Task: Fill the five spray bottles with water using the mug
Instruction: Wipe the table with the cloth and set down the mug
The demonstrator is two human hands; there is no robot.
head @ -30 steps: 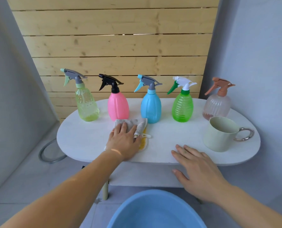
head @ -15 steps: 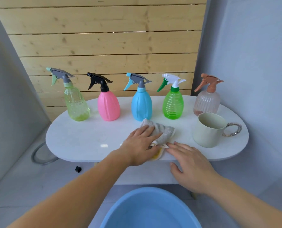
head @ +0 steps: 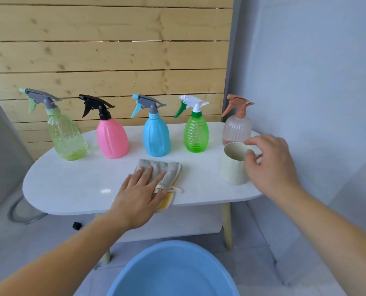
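Five capped spray bottles stand upright along the table's far edge, nozzles pointing left: yellow-green bottle, pink bottle, blue bottle, green bottle, clear ribbed bottle. The cream mug stands upright near the right end, just before the clear ribbed bottle.

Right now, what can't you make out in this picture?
All in the head view:
- Mug handle: hidden behind the right hand; whether that hand grips it is unclear.
- Basin: cut off by the bottom edge; water inside cannot be told.
- Pink bottle and blue bottle: solid-coloured walls hide how full they are.
- Cloth: near part covered by the left hand.
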